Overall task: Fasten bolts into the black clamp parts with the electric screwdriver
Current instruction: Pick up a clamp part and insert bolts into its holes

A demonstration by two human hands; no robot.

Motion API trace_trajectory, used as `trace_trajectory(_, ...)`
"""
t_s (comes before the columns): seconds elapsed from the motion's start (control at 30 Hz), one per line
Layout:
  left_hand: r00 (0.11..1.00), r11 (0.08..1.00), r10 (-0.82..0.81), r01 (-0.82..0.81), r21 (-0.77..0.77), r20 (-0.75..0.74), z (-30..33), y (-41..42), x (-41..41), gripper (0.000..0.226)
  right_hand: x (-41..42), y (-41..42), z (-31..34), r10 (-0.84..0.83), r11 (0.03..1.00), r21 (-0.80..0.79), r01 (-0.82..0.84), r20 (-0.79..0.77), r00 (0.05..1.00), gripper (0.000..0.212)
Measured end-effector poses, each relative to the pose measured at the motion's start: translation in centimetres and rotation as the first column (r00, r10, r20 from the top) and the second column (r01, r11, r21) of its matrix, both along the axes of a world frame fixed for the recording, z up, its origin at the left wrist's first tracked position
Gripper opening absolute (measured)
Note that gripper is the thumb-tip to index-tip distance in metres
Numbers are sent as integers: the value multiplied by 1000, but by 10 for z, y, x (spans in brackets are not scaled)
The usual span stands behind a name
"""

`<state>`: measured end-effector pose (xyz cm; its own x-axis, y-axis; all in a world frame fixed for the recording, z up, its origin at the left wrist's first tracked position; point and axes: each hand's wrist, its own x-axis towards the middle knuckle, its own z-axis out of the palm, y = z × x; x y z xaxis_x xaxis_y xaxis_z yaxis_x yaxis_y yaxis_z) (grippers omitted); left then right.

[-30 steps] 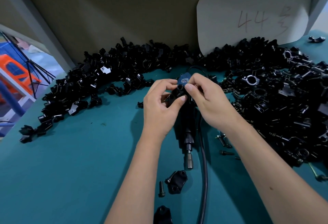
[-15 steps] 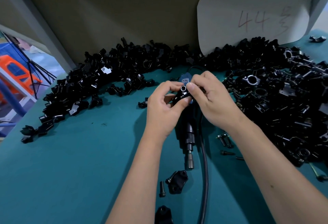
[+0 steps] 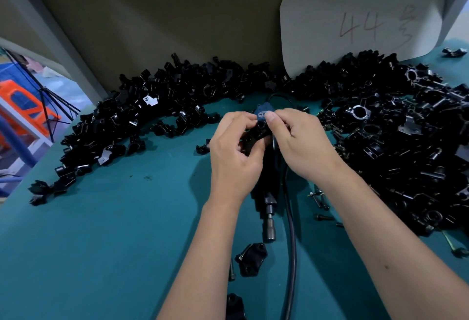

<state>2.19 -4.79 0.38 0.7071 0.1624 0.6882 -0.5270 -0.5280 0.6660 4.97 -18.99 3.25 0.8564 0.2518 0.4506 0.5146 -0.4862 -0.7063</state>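
hands: left hand (image 3: 232,156) and right hand (image 3: 302,145) pinch 1 clamp part (image 3: 256,135)
hidden: electric screwdriver (image 3: 267,200) body under hands
writing: card (image 3: 360,15) upper right, "44"

Two bare forearms rise from the lower edge of the frame, one from the lower middle and one from the lower right corner, and end in the left hand (image 3: 234,151) and the right hand (image 3: 300,143) near the centre. No sleeve, glove, watch, ring or band shows on either; both are uncovered from the frame edge to the fingertips. The nails that can be seen are short and unpainted. A small dark spot marks the right forearm, low in the right part of the frame.
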Motion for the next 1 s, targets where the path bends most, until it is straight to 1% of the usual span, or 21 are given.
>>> trace_trajectory(0.07,999,999,9,-10,35,42,-1,2,1,19,-1,2,1,25,1000,7,-25,-29,999,43)
trace_trajectory(0.1,999,999,8,-9,33,32,-2,4,1,18,-1,2,0,42,999,-12,-43,-32,999,40)
trace_trajectory(0.17,1000,1000,3,-2,7,-25,-3,7,1,18,1,-2,-2,75,995,-62,-76,-25,997,28)
trace_trajectory(0.23,997,1000,-18,16,-23,-81,-3,10,1,20,2,-7,-4,124,991,-39,-125,-28,992,16)
trace_trajectory(0.27,993,997,-46,39,-60,-111,-3,11,1,21,2,-9,-5,148,989,-7,-149,-31,988,12)
trace_trajectory(0.33,974,971,-147,110,-212,-171,0,13,1,19,1,-12,-6,169,984,52,-169,4,986,11)
trace_trajectory(0.4,939,917,-263,172,-361,-220,4,13,-2,14,2,-14,-5,164,981,98,-168,52,985,15)
trace_trajectory(0.47,900,863,-357,216,-457,-250,7,13,-4,14,3,-16,-3,170,974,144,-177,58,984,16)
trace_trajectory(0.53,868,827,-418,240,-509,-270,9,14,-5,13,3,-19,-1,174,968,174,-178,38,984,14)
trace_trajectory(0.6,855,824,-437,256,-505,-280,10,14,-6,16,2,-21,0,158,975,153,-160,23,987,6)
trace_trajectory(0.63,853,829,-439,263,-494,-283,11,14,-7,19,2,-21,0,145,980,132,-147,20,989,8)
trace_trajectory(0.7,851,836,-440,272,-476,-286,11,12,-8,21,1,-18,0,130,987,98,-129,0,992,21)
trace_trajectory(0.8,852,839,-436,267,-474,-291,11,8,-8,17,-2,-12,-1,97,993,68,-94,-40,995,37)
trace_trajectory(0.9,851,836,-435,261,-483,-293,12,7,-9,19,-2,-13,-1,78,988,136,-68,-67,995,55)
trace_trajectory(0.93,853,834,-434,260,-486,-290,13,7,-9,23,-1,-15,-1,91,988,127,-84,-52,994,56)
trace_trajectory(0.97,854,834,-434,261,-487,-286,14,7,-9,25,0,-17,-1,115,990,84,-112,-30,993,52)
trace_trajectory(1.0,856,834,-434,263,-485,-282,13,8,-8,26,1,-17,-2,140,990,25,-139,-18,990,44)
